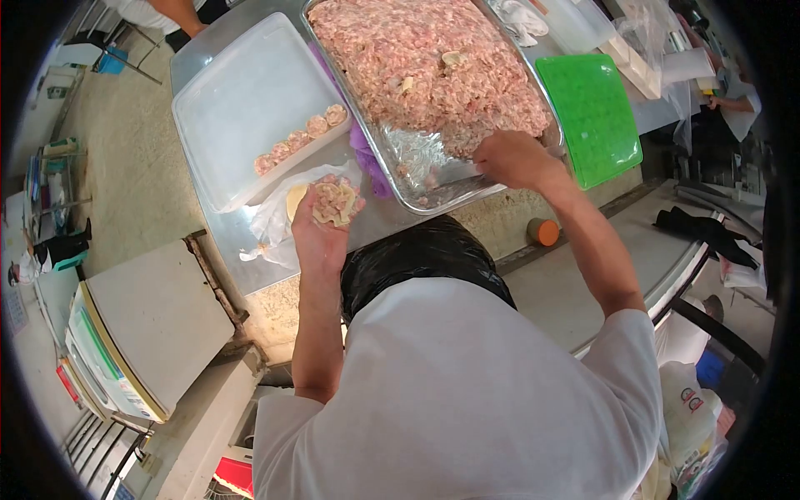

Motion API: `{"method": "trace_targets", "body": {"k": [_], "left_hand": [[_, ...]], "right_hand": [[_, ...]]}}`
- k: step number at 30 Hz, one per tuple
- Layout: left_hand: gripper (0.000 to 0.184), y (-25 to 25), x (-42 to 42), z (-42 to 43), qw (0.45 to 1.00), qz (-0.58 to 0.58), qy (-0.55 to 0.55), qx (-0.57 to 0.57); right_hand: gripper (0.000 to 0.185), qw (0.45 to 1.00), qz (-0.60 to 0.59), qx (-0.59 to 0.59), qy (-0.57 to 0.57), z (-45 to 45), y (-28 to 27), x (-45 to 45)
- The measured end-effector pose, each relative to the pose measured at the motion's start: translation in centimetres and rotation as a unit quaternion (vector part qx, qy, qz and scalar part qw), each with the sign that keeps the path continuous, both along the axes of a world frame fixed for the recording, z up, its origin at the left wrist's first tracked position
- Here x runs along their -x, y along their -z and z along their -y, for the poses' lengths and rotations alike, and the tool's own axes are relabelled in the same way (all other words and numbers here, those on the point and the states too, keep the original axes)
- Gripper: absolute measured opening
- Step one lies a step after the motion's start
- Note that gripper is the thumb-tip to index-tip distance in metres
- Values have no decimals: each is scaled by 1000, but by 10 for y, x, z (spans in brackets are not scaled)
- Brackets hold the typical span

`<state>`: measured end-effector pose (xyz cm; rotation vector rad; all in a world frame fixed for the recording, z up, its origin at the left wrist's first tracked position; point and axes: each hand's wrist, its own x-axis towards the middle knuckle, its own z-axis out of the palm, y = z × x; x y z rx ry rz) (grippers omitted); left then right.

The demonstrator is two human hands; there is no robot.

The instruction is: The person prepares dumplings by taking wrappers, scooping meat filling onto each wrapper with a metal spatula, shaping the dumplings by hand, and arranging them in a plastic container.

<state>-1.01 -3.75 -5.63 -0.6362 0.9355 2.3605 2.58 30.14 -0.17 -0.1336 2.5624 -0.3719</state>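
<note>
Head camera on the two hands, and the left hand [321, 237] has the goods: its fingers cradle a pale filled wrapper [336, 202], open on top, meat showing in the middle and ruffled dough at the edge. Across to the right hand [518, 160], down at the near right corner of the big metal tray [412, 154]; those fingers are curled in low against the meat, and whether they grip a tool or a pinch of filling, I cannot tell. Straight beyond them rises the minced meat [425, 62], a great pink heap filling most of the tray, with bare shiny metal showing to the left of the right fingers.

Back to the left fingers: just beside them, on their left, a pale round wrapper [296, 200] sits on crumpled clear plastic [271, 218]. Beyond those fingers stretches a white plastic container [237, 92], and along its near wall runs a neat row of filled pieces [298, 143]. Between the left fingers and the meat tray, a purple cloth [371, 162] peeks out on the metal table [379, 223]. Out to the right of the right fingers lies a bright green board [592, 121], and nearer the body, below those same fingers, there's an orange-topped container [543, 232].
</note>
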Motion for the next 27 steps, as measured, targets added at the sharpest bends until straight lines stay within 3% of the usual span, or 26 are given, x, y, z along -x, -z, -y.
{"method": "trace_targets", "body": {"k": [2,5,11,14,17,20,23,26,27], "left_hand": [[39,-3,-1,-2,1000,6,-5,10],[40,-5,-2,0,1000,-1,-12,15],[40,0,-4,5,1000,-5,-18,9],[40,-2,-5,2,999,5,-40,6],[41,-3,-2,0,999,11,-50,-5],[43,-7,0,-10,997,10,-65,-35],[43,-17,3,-26,996,3,-71,-57],[42,-27,5,-40,994,-35,-59,-81],[41,-36,5,-49,993,-31,-80,-82]], "right_hand": [[12,998,29,60,-14,10,-1,-1],[9,986,-20,159,39,9,-5,-3],[10,992,-92,83,31,16,27,-1],[11,988,-94,122,26,19,25,-6],[16,965,-93,244,22,10,17,-10],[15,920,103,326,191,21,-26,-15],[23,866,52,444,224,51,-29,-35],[30,867,-220,419,159,95,-12,-44],[32,878,-220,391,166,105,-8,-47]]}}
